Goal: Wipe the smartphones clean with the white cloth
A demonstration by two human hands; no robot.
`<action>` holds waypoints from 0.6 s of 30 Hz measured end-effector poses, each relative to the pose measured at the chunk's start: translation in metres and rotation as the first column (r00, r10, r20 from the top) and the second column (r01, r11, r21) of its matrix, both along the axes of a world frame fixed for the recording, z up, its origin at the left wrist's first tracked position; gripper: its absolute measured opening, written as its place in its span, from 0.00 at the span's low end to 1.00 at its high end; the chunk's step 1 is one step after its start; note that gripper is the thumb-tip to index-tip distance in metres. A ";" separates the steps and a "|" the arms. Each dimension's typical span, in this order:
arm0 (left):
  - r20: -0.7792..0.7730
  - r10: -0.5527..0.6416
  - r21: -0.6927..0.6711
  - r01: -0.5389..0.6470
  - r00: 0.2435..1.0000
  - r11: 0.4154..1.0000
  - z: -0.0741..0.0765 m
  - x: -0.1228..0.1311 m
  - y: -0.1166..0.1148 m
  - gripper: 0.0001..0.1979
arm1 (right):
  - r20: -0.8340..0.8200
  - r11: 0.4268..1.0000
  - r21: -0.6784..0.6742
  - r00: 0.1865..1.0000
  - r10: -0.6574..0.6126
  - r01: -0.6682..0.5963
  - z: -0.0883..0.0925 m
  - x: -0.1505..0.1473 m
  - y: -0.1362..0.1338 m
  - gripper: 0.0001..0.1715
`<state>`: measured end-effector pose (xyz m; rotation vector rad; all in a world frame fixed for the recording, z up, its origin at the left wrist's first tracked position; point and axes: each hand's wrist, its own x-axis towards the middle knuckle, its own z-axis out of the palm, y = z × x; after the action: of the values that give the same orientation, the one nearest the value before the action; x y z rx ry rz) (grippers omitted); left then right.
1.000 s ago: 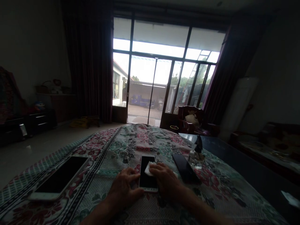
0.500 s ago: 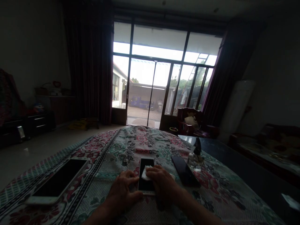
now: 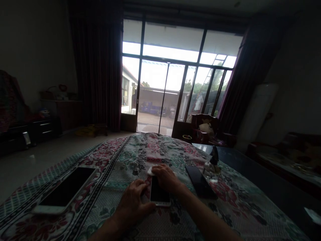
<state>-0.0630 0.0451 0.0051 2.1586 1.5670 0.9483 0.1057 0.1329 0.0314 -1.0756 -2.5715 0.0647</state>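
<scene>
A white-framed smartphone [image 3: 159, 193] lies face up on a floral quilt [image 3: 140, 150], its dark screen showing below my right hand [image 3: 165, 178]. That hand covers the phone's top end and presses a small white wipe [image 3: 150, 171], which barely shows past my fingers at the top edge. My left hand [image 3: 131, 201] rests on the quilt, fingertips against the phone's left edge. A larger white-framed phone [image 3: 65, 189] lies face up to the left, and a black phone [image 3: 200, 181] lies to the right.
A small glass bottle [image 3: 212, 169] with a dark top stands on the quilt right of the black phone. A dark table edge [image 3: 250, 177] runs along the right side. Beyond are a tiled floor, an armchair, and glass doors with dark curtains.
My right hand has slid up the phone toward its top edge, carrying the white wipe with it. More of the dark screen now shows. My left hand has stayed beside the phone.
</scene>
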 end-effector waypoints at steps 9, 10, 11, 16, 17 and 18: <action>-0.005 -0.001 -0.024 0.001 1.000 1.000 -0.003 -0.001 0.003 0.15 | -0.049 0.986 -0.053 0.986 0.158 -0.161 0.001 0.023 -0.050 0.15; -0.006 -0.002 -0.026 0.002 1.000 1.000 -0.002 0.000 0.003 0.15 | -0.051 0.983 -0.058 0.983 0.174 -0.177 0.001 0.024 -0.056 0.15; -0.008 -0.005 -0.026 0.004 1.000 1.000 -0.002 0.000 0.002 0.14 | -0.051 0.979 -0.067 0.981 0.189 -0.192 0.002 0.024 -0.061 0.14; -0.014 -0.015 -0.019 0.015 1.000 1.000 0.000 0.001 0.000 0.14 | -0.058 0.966 -0.103 0.971 0.231 -0.236 0.003 0.025 -0.073 0.09; -0.015 -0.015 -0.016 0.015 1.000 1.000 -0.001 0.001 0.000 0.15 | -0.067 0.965 -0.099 0.969 0.238 -0.244 0.002 0.025 -0.072 0.09; -0.016 -0.016 -0.014 0.016 1.000 1.000 -0.002 0.001 0.000 0.15 | -0.074 0.965 -0.091 0.968 0.241 -0.247 0.001 0.025 -0.069 0.10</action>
<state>-0.0618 0.0449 0.0034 2.1710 1.5569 0.9152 0.1306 0.0643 0.0329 -0.7694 -2.6536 0.2865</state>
